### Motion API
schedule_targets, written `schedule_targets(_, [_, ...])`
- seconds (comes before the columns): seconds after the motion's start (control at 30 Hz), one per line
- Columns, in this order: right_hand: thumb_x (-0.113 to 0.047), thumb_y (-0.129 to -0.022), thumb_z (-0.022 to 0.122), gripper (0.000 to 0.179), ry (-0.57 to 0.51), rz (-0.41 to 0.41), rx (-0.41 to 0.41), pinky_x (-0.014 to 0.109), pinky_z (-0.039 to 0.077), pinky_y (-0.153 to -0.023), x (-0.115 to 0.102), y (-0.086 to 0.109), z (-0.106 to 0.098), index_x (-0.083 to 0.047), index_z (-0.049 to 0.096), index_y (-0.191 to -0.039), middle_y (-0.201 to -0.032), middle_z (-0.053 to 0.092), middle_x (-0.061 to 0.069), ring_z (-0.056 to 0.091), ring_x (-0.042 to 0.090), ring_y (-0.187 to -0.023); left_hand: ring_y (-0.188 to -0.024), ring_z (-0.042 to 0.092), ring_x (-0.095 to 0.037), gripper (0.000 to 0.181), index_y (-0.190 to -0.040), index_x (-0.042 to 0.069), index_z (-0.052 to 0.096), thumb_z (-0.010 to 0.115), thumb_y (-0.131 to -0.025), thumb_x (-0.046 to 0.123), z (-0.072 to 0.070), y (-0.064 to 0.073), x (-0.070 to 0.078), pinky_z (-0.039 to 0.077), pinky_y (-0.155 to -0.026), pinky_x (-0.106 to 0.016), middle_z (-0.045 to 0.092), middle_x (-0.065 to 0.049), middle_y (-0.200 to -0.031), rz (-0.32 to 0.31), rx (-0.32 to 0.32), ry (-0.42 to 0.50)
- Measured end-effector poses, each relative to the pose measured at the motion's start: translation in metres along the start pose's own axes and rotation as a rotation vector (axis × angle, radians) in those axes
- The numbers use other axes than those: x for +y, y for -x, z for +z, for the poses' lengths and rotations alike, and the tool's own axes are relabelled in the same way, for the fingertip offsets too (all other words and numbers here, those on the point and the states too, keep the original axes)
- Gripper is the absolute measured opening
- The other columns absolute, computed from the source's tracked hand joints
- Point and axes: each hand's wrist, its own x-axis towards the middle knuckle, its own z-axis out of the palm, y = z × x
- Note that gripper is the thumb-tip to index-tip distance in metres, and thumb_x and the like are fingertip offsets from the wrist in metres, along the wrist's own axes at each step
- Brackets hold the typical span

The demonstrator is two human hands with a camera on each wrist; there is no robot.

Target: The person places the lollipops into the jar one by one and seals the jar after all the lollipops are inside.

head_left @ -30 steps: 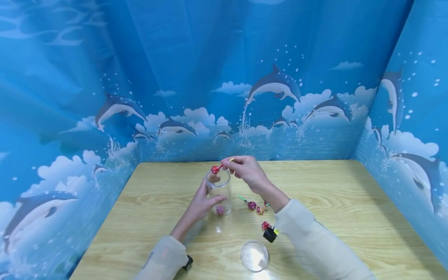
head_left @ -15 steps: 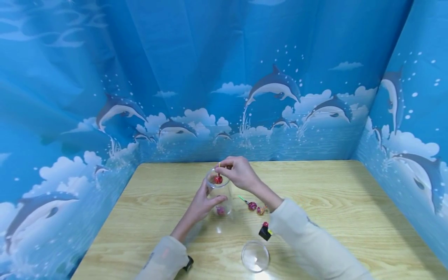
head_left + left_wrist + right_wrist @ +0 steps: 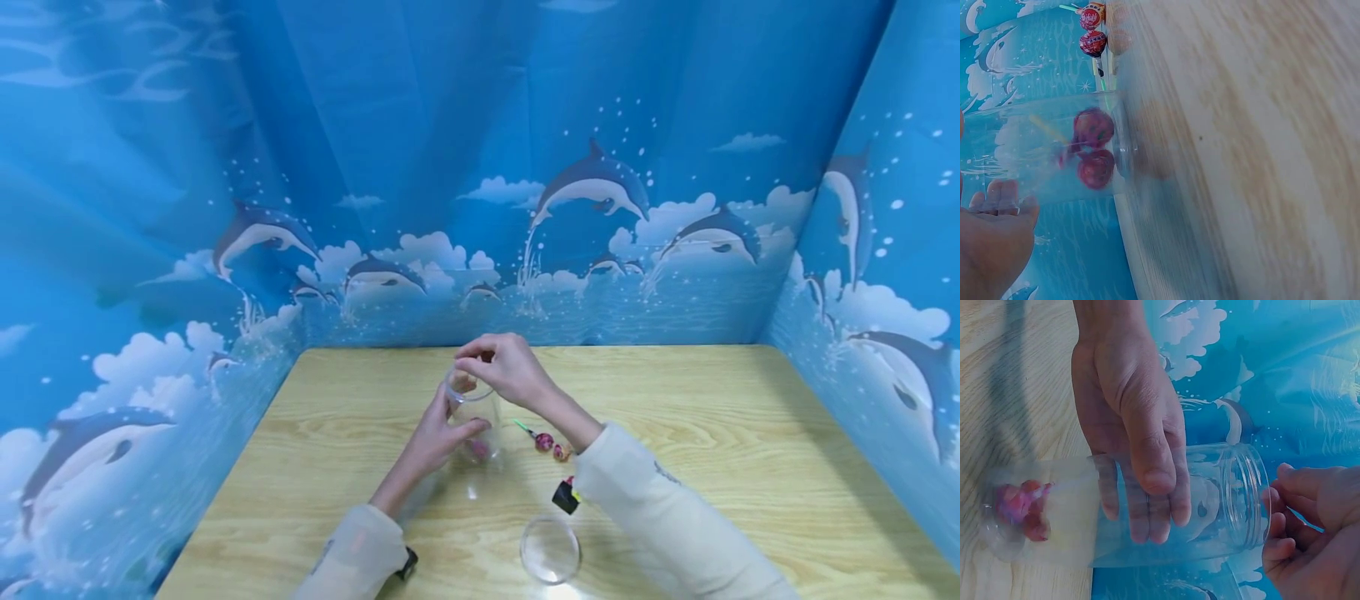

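Observation:
A clear plastic jar stands upright on the table, and my left hand grips it with the thumb in front and the fingers behind. In the left wrist view two red-wrapped lollipops lie at the jar's bottom, one with a yellow stick. My right hand is over the jar's mouth, fingers loosely bent and nothing between them. In the right wrist view its fingertips are right at the threaded rim.
Right of the jar lie a purple-red lollipop with a green stick and an orange one. Another red one is mostly hidden by the black camera on my right wrist. A round clear lid lies near the front. A dolphin-print curtain surrounds the table.
My right hand has brought a red lollipop by its stick over the jar's mouth and let it go; it now lies inside at the bottom. My left hand has kept its grip.

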Motion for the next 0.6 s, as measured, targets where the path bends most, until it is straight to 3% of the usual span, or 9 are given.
schedule_targets(0.13, [-0.015, -0.099, 0.072, 0.016, -0.011, 0.001, 0.039, 0.026, 0.055, -0.064, 0.003, 0.005, -0.007, -0.006, 0.078, -0.11, -0.098, 0.075, 0.003, 0.063, 0.014, -0.077, -0.141, 0.044, -0.042, 0.072, -0.149, 0.003, 0.041, 0.079, -0.089, 0.001, 0.002, -0.001, -0.002, 0.029, -0.12, -0.062, 0.05, -0.024, -0.149, 0.025, 0.014, 0.027])
schedule_targets(0.23, [-0.015, -0.099, 0.071, 0.016, -0.026, 0.008, 0.06, 0.028, 0.056, -0.065, 0.006, 0.011, -0.018, -0.006, 0.078, -0.112, -0.1, 0.074, 0.003, 0.065, 0.018, -0.079, -0.14, 0.045, -0.043, 0.073, -0.149, 0.0, 0.04, 0.08, -0.088, 0.0, 0.002, 0.0, -0.003, 0.03, -0.12, -0.061, 0.05, -0.027, -0.148, 0.038, 0.018, 0.039])
schedule_targets(0.43, [-0.016, -0.102, 0.067, 0.018, -0.016, 0.076, 0.085, 0.029, 0.052, -0.06, 0.016, 0.029, -0.048, -0.008, 0.077, -0.115, -0.102, 0.074, 0.006, 0.063, 0.028, -0.078, -0.14, 0.044, -0.046, 0.075, -0.149, 0.003, 0.041, 0.082, -0.086, 0.004, 0.002, 0.0, -0.002, 0.032, -0.117, -0.065, 0.051, -0.025, -0.148, 0.024, 0.025, 0.044])
schedule_targets(0.6, [-0.019, -0.103, 0.066, 0.022, -0.004, 0.166, 0.101, 0.03, 0.048, -0.058, 0.031, 0.048, -0.071, -0.008, 0.076, -0.119, -0.102, 0.074, 0.007, 0.059, 0.025, -0.076, -0.142, 0.042, -0.048, 0.076, -0.149, 0.006, 0.042, 0.083, -0.085, 0.007, 0.002, 0.0, -0.002, 0.029, -0.117, -0.067, 0.051, -0.022, -0.15, 0.002, 0.02, 0.044])
